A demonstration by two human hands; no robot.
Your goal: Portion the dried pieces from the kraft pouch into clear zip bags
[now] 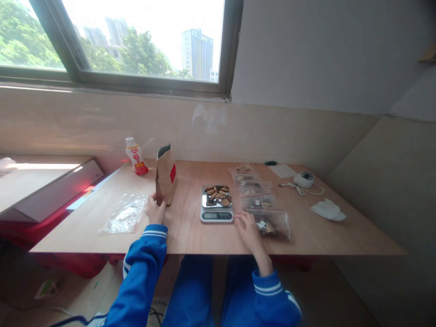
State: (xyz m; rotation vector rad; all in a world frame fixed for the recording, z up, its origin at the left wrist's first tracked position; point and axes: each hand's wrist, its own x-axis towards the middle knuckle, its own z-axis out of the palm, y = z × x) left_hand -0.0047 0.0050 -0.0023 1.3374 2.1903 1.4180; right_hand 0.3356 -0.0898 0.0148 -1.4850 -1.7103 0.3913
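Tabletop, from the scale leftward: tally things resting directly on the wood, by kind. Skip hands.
Digital scale: 1
Brown paper bag: 1
Bottle: 1
Clear plastic bag: 1
Total: 4

Forearms extended forward, left hand curled, right hand palm down, loosely bent

wooden table | on it: bottle | paper bag | clear bag | scale | zip bags | corded device
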